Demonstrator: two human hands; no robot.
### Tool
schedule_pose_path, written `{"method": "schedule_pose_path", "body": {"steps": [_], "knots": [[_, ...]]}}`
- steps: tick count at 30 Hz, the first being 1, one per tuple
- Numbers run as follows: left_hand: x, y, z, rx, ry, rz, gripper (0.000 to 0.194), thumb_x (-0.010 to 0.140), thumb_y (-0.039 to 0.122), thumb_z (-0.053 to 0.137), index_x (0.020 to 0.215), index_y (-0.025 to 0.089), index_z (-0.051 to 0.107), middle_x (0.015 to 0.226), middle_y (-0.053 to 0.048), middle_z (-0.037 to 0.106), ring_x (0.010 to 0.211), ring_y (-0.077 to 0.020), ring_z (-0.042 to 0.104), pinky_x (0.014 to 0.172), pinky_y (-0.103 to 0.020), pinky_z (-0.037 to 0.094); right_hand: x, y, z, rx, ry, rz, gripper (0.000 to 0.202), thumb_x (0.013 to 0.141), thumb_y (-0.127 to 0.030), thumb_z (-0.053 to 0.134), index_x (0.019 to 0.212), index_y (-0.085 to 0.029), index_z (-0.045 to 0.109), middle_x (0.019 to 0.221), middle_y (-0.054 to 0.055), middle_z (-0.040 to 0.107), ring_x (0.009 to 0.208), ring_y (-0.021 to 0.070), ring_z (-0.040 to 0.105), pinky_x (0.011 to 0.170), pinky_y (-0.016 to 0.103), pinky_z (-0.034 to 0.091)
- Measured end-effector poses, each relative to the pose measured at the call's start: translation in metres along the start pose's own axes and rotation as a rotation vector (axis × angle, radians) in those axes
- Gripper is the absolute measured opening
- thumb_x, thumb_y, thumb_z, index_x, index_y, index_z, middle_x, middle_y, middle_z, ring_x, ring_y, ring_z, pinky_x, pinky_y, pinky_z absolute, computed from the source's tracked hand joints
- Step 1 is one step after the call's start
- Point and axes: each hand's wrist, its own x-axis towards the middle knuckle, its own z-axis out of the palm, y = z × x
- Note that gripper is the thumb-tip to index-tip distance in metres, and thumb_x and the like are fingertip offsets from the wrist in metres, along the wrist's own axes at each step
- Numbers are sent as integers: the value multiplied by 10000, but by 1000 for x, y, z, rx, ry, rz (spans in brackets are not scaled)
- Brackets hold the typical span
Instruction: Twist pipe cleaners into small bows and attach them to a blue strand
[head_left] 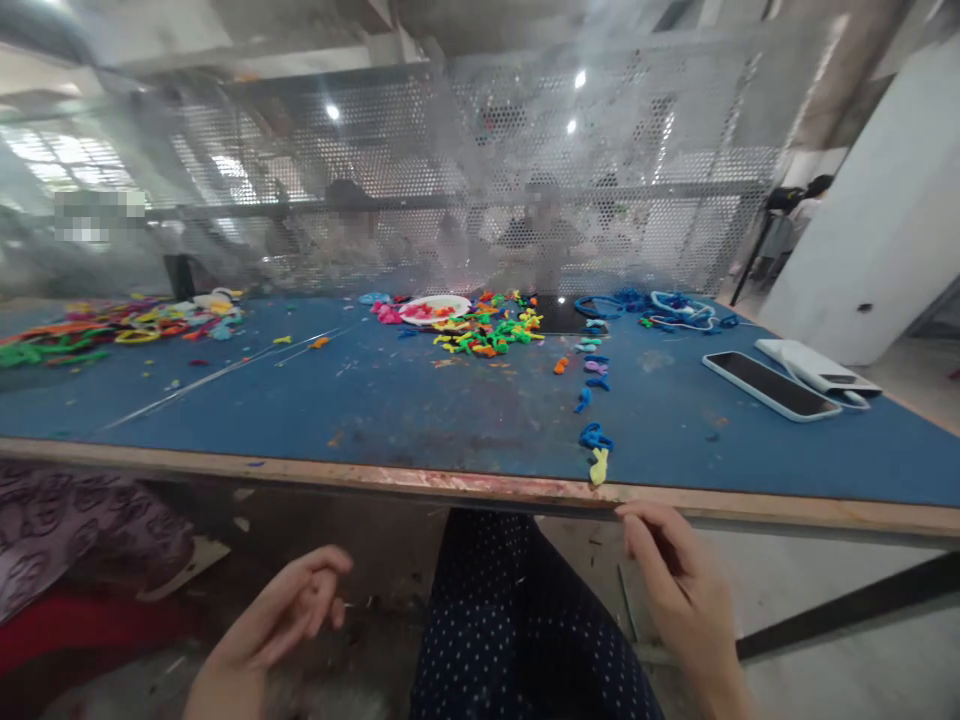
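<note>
My left hand [296, 605] hangs below the table edge at the lower left. Its fingers are loosely bent and apart, with nothing seen in them. At the table's front edge, my right hand [679, 580] has its fingers curled and the tips close together; no object shows between them. Just beyond those fingertips lies a small pale yellow rabbit-shaped piece [598, 467]. Behind it is a blue looped piece [596, 436]. Farther back, a rough row of small pieces includes a blue one [583, 400], a lilac one [596, 367] and an orange one [561, 366].
The blue table [450, 415] carries a colourful heap [491, 335] beside a white plate [435, 310]. Another tangled heap [150, 320] lies left. Blue loops [637, 302] are at the back right, near a phone [772, 385] and white power bank [817, 367]. A perforated screen [480, 180] stands behind.
</note>
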Motion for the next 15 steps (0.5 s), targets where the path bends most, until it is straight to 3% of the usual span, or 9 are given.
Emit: {"method": "schedule_pose_path", "body": {"steps": [2,4,6,7,9,11,13,15], "knots": [[-1,7,7,123,140,-79,411,556,487,823,762,165,672,423,82,466,371,-62,458,567,-237,530,3,0,2,24,-29,-17,106,918,-200,513,918,-235,613,734,-26,641,595,95,583,548,162,452],[-8,21,27,219,205,-46,440,563,527,803,777,171,656,484,78,494,436,-66,473,572,-195,508,7,-1,3,7,-82,-79,111,912,-179,522,924,-236,616,772,-20,658,612,93,583,568,165,451],[-19,38,58,293,70,82,461,679,638,657,698,178,625,471,60,471,429,-85,442,506,-194,462,10,-2,4,-26,-158,-181,126,913,-156,515,945,-224,615,772,-4,649,632,105,573,588,189,446],[-25,45,77,349,29,191,461,715,644,616,686,184,624,523,30,539,484,-109,496,504,-193,451,12,-3,4,-43,-199,-240,136,915,-145,506,960,-214,613,761,5,635,644,115,566,596,204,442],[-33,56,120,473,-99,369,383,792,576,580,857,208,666,838,-25,679,829,-171,618,780,-221,486,15,-4,5,-71,-264,-332,155,919,-123,491,985,-198,609,755,21,612,686,135,559,619,231,438],[-35,58,164,559,-303,407,363,851,492,551,1111,249,621,1172,-39,635,1106,-197,557,974,-262,402,18,-4,4,-93,-299,-379,163,918,-113,492,999,-193,609,776,33,610,710,145,553,627,244,433],[-33,53,201,577,-467,357,413,867,443,555,1236,258,538,1205,-40,622,1120,-186,556,990,-270,385,21,-4,4,-116,-314,-391,161,920,-120,492,999,-194,612,774,33,610,699,147,548,617,250,430],[-29,42,226,552,-566,295,371,902,426,499,1207,219,539,925,-22,682,850,-159,629,811,-248,460,23,-3,2,-132,-322,-388,154,923,-136,490,981,-197,619,756,28,609,678,149,550,600,253,430]]}}
